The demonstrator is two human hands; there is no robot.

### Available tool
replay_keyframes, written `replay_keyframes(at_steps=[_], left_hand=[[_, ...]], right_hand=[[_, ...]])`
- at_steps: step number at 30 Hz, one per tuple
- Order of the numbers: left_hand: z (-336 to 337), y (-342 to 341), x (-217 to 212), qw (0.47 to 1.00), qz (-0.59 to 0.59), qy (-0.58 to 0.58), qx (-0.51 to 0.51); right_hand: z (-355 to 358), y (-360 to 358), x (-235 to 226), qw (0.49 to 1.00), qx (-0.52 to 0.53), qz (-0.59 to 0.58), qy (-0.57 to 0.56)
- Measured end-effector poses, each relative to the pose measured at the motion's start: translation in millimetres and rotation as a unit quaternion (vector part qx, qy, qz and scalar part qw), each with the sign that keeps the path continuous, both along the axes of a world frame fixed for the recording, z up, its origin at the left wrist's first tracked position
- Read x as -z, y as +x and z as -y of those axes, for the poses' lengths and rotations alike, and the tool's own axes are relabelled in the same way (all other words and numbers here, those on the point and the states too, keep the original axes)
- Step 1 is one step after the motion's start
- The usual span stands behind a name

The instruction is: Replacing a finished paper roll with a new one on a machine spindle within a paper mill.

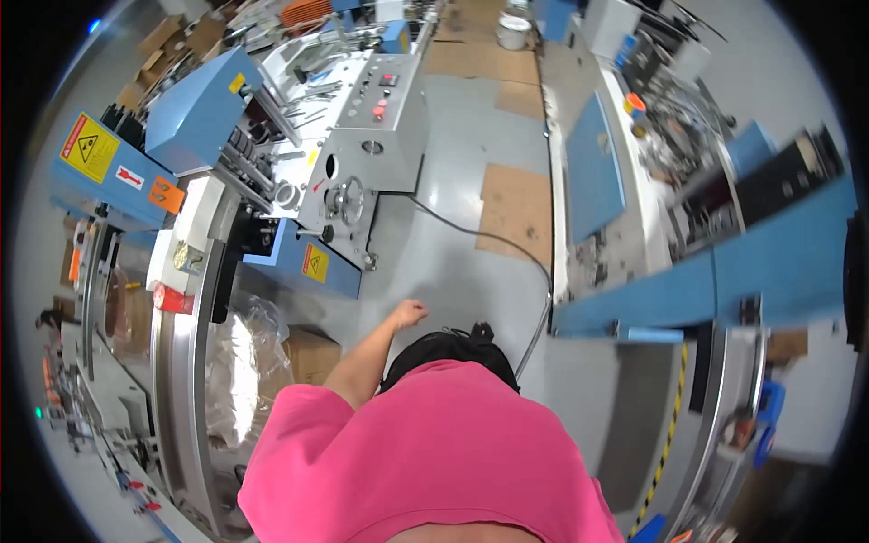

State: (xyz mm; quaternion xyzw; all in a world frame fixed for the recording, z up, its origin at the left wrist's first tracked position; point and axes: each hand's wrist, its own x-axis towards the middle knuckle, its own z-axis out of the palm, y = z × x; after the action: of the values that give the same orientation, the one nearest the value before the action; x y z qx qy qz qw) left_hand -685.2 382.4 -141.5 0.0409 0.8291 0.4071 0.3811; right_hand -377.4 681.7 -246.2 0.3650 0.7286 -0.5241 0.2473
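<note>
Standing, or perhaps walking, in an aisle between two rows of machines, wearing a pink shirt (434,452) and black trousers (444,357) over the grey floor (462,118). Angling the bare left forearm (362,362) inward, carrying the left hand (410,313) in front of the body with fingers seeming loosely curled and showing nothing gripped; appearing too small for telling exactly how far closed. Not seeing the right hand at all, so not being able to tell whether open, curled or holding something.

Touching nothing with the left hand, as far as showing. Having the blue machine base (339,276) and the cardboard box (312,355) nearest on the left, both apart from the fingers, with clear plastic (240,371) lying just beside the box. Facing the grey control cabinet (403,136) ahead and to the left, bearing a handwheel (345,200) and red buttons (380,110).

Judging by the pose, probably passing along the aisle or taking up position beside the left-hand machine rather than handling anything. For working the handwheel or buttons, likely needing a step forward, a turn leftward and an outward reach with fingers uncurling. Also needing care over the black cable (475,233) crossing a flat cardboard sheet (511,204), possibly risking a catch underfoot.
</note>
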Motion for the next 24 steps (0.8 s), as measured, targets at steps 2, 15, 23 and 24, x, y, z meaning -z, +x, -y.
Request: replay_keyframes(at_steps=[2, 15, 23, 24], left_hand=[[-5.2, -7.7, -19.1, 0.998, 0.037, -0.049, -0.033], [-28.4, -71.7, 82.0, 0.944, 0.005, -0.309, 0.119], [-108.6, -317.3, 92.1, 0.915, 0.227, -0.31, -0.124], [-136.1, -374.2, 71.1, 0.945, 0.136, -0.298, -0.026]], right_hand=[[-30.1, -32.3, 7.9, 0.989, -0.129, -0.014, 0.068], [-238.8, -426.9, -55.6, 0.967, 0.195, -0.081, -0.145], [-270.5, -561.1, -52.9, 0.984, 0.114, 0.013, -0.135], [-285.0, -560.2, -35.0, 0.999, -0.024, 0.023, 0.008]])
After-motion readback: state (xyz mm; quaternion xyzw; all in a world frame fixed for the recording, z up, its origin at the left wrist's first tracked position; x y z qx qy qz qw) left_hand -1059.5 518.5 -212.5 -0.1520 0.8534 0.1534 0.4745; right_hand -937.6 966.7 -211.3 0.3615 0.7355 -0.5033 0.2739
